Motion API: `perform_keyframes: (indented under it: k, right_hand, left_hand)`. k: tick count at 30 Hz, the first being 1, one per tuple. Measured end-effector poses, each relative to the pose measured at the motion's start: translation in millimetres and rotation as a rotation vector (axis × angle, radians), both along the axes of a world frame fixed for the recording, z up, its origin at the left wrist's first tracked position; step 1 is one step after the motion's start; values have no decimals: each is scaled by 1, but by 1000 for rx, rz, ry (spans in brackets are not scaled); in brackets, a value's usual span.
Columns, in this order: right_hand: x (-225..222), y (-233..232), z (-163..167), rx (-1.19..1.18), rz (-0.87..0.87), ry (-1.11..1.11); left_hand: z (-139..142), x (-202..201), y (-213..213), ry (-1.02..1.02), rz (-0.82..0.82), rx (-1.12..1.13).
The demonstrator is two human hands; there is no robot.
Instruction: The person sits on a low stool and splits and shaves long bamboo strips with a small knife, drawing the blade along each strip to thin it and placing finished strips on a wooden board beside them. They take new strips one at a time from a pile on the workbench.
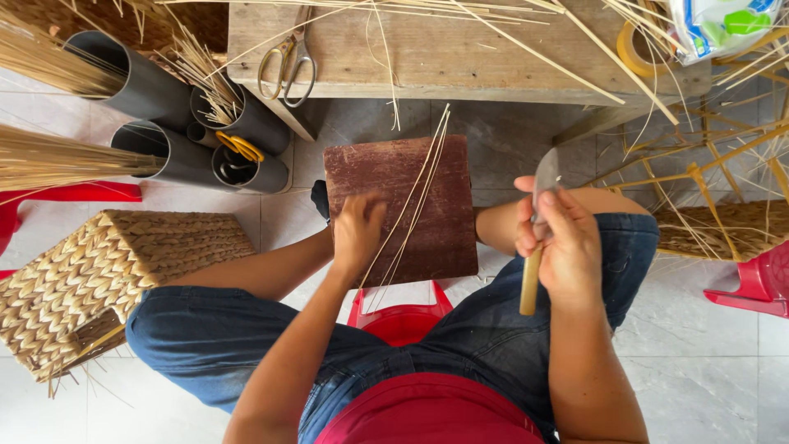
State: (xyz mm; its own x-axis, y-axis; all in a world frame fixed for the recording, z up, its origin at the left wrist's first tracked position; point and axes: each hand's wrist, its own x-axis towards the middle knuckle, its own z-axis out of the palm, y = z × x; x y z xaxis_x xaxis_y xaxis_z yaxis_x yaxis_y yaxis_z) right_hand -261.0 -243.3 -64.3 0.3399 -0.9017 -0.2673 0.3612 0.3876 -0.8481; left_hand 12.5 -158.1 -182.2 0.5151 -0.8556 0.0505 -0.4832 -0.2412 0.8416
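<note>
My left hand (355, 230) rests on a dark brown board (448, 222) that lies between my knees, fingers closed over the lower ends of a few thin pale strips (421, 185) running up across the board. My right hand (560, 247) is raised over my right knee, gripping a knife (538, 238) with a pale wooden handle and a grey blade pointing up. I sit on a red stool (403, 316), in blue jeans.
A wooden bench (460, 57) at the top holds scissors (288, 62), loose strips and a tape roll (634, 49). Dark tubes (164, 123) with bundled strips stand at left, above a woven basket (99, 275). Red plastic stools (760, 284) and a bamboo frame (707, 156) sit at right.
</note>
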Motion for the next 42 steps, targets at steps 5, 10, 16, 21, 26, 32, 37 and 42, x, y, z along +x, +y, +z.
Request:
perform_keyframes:
  k: [5, 10, 16, 21, 26, 32, 37, 42]
  right_hand:
    - [17, 6, -2, -31, 83, 83]
    - [20, 9, -5, -105, 179, 117]
    - [19, 3, -4, -95, 192, 215]
    - [24, 4, -2, -114, 253, 252]
    - [37, 12, 5, -44, 314, 186]
    - [50, 17, 6, -46, 343, 22]
    - [53, 26, -7, -47, 358, -133]
    - [53, 42, -5, 11, 335, -147]
  left_hand:
    - [15, 17, -108, 167, 129, -63]
    - [26, 17, -160, 674, 123, 60]
    - [24, 10, -128, 974, 39, -30]
    - [31, -22, -42, 1005, 3, -104]
    - [44, -56, 47, 1056, -203, -73]
    - [43, -63, 120, 1175, -490, 114]
    - [43, -55, 147, 1130, -581, 197]
    - [51, -40, 149, 1040, -569, 199]
